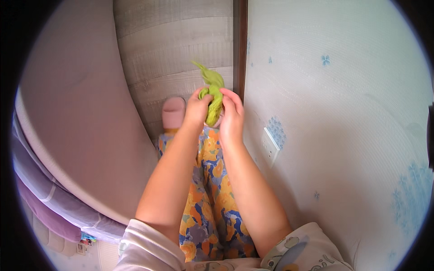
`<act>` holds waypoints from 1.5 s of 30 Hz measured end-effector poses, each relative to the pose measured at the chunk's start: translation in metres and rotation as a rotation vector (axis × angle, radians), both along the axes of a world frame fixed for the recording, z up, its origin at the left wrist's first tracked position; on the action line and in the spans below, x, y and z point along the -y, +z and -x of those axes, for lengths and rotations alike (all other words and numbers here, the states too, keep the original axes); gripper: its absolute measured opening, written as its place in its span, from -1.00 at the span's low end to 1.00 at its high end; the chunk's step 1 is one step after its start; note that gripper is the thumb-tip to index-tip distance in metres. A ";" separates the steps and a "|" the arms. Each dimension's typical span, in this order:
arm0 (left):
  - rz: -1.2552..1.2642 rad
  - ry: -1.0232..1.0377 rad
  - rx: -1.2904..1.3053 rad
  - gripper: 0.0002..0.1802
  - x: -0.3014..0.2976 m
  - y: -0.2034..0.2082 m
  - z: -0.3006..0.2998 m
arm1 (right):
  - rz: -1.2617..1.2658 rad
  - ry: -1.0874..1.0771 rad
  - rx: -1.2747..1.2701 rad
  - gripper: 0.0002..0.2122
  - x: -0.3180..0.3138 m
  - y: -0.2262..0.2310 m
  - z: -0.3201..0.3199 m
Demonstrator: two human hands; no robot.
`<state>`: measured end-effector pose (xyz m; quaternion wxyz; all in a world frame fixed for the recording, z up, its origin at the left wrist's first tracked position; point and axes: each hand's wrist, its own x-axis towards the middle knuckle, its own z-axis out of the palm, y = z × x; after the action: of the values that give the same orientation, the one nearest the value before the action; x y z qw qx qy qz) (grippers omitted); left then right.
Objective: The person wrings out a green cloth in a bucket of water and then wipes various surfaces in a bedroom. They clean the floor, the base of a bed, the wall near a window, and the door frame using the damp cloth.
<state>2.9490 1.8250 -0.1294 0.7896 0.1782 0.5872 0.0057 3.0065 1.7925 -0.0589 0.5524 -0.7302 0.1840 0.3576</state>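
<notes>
Green cloth [216, 94] between left hand [199, 105], gripping it, and right hand [232, 116], grip hard to tell; long axis running forward.

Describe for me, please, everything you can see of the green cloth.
The green cloth is bright yellow-green and looks like soft fabric, with a textured lower part. It is bunched and twisted, one loose, blurred tail tapering toward the upper left. It is held above the floor between the left grip and the right grip, both touching it; its full shape is hidden.
</notes>
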 end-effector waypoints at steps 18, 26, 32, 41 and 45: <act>-0.467 -0.105 -0.103 -0.49 -0.028 -0.097 -0.106 | 0.366 0.541 -0.398 -0.84 0.235 0.106 -0.024; -1.270 -0.346 0.254 -0.33 -0.096 -0.096 -0.248 | 0.505 0.486 -0.443 -0.82 0.249 0.078 -0.015; -1.275 -0.477 0.236 -0.42 -0.017 -0.117 -0.184 | 0.421 0.432 -0.307 -0.81 0.200 0.067 0.010; -1.115 -0.300 0.488 -0.47 -0.084 -0.114 -0.226 | 0.396 0.528 -0.252 -0.81 0.191 0.043 0.003; -1.069 -0.317 0.377 -0.47 -0.060 -0.135 -0.200 | 0.347 0.467 -0.251 -0.82 0.170 0.034 0.003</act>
<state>3.1490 1.8855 -0.2645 0.6720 0.6332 0.3185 0.2145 3.0032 1.6228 -0.0254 0.2954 -0.7863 0.1364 0.5253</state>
